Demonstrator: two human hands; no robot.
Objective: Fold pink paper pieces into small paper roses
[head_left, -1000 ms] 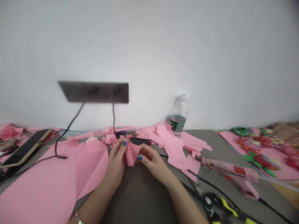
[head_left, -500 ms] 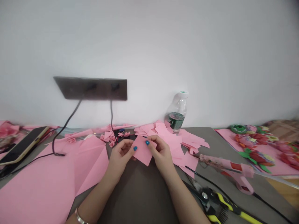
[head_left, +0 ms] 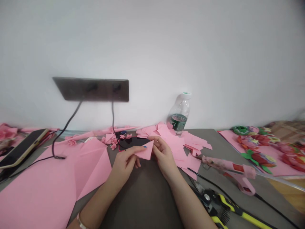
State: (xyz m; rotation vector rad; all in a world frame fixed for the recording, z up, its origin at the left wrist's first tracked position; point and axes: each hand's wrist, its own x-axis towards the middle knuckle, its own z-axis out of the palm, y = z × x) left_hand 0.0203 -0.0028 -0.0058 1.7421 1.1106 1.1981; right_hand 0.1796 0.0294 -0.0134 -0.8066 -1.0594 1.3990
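A small piece of pink paper (head_left: 145,152), now showing a triangular outline, is held above the grey table. My left hand (head_left: 124,161) pinches its left side, the blue-nailed thumb on top and the other fingers underneath. At the paper's right edge, my right hand (head_left: 165,156) is closed with its fingertips against the upper corner; its thumb tip is partly hidden. Just behind the hands lies a dark-screened phone with a pink edge (head_left: 130,143). Small folded pink paper pieces (head_left: 111,140) sit left of that phone.
Loose pink sheets (head_left: 172,144) spread behind my right hand, near a bottle (head_left: 179,116). On the right lie a pink glue gun (head_left: 228,167), yellow-black pliers (head_left: 214,202) and paper flowers (head_left: 262,157). Large pink paper (head_left: 43,187) and another phone (head_left: 23,148) lie left.
The paper has gone from a flat diamond shape to a folded triangle. My left thumb has moved up and right, and the right thumb has slipped behind the paper. The phone behind shows more.
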